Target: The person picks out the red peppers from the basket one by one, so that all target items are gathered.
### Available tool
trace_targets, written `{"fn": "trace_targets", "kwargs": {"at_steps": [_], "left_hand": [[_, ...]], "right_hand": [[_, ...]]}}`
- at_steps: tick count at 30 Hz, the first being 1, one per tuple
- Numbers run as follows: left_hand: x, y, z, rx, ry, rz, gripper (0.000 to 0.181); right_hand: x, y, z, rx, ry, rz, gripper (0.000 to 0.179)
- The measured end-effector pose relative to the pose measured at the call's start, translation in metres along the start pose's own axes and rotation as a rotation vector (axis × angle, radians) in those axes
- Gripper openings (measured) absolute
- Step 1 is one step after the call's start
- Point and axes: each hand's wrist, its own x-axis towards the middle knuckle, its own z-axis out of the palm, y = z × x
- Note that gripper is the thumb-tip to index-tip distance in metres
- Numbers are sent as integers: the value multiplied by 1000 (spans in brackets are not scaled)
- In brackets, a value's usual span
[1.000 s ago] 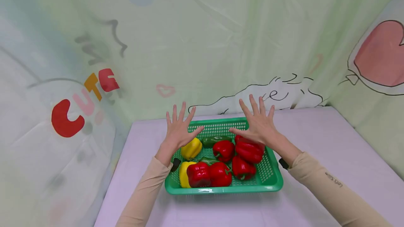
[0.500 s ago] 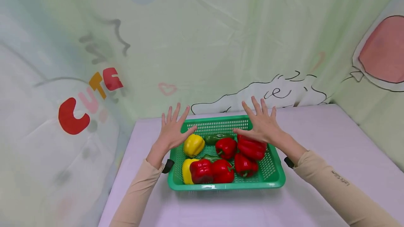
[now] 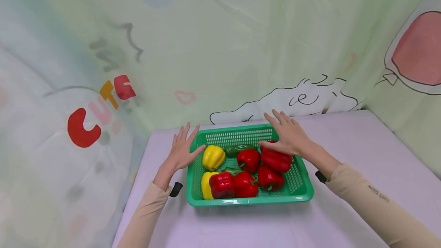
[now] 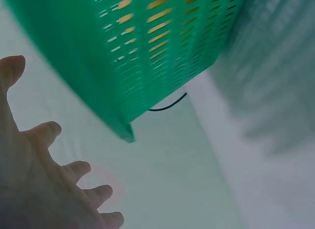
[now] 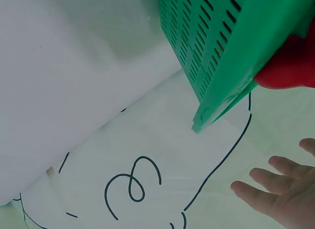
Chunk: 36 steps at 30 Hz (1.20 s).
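Observation:
A green plastic basket [image 3: 251, 201] holds several red bell peppers [image 3: 249, 160], a yellow bell pepper [image 3: 213, 157] at the back left and another yellow bell pepper [image 3: 206, 185] at the front left. Along the back wall lies a long dark green vegetable [image 3: 237, 150], and a second green vegetable [image 3: 233, 171] is partly hidden. My left hand [image 3: 180, 153], fingers spread, is in the air by the basket's left rim. Spread fingers also show on my right hand [image 3: 289, 137], which hovers over the back right corner and partly covers a red pepper. Neither hand holds anything.
The basket stands on a table with a pale lilac cover [image 3: 348, 152]. Behind it hangs a pale green printed curtain [image 3: 220, 56], which also closes off the left and right sides. A black wrist strap piece [image 3: 176, 189] sits at the left cuff.
My left hand has moved left and down, from over the basket's corner to beside its rim. My right hand has shifted slightly right. The peppers and basket keep their arrangement; the head view has shifted slightly.

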Motion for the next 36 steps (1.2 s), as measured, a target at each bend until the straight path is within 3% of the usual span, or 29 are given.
{"fn": "trace_targets", "kwargs": {"at_steps": [6,14,21,31,36], "left_hand": [[-7,-16,22,-74,8,-26,74],[-17,-24,46,-250,15,-41,66],[-13,-20,47,-470,11,-41,60],[-12,-25,49,-667,11,-61,67],[-15,-29,55,-765,-21,-80,66]], "right_hand": [[-1,1,2,17,-10,-8,98],[-10,5,1,70,-51,-8,89],[-16,12,-11,93,-70,-2,84],[-23,12,-11,136,-81,18,86],[-30,11,-10,177,-98,33,86]]}}
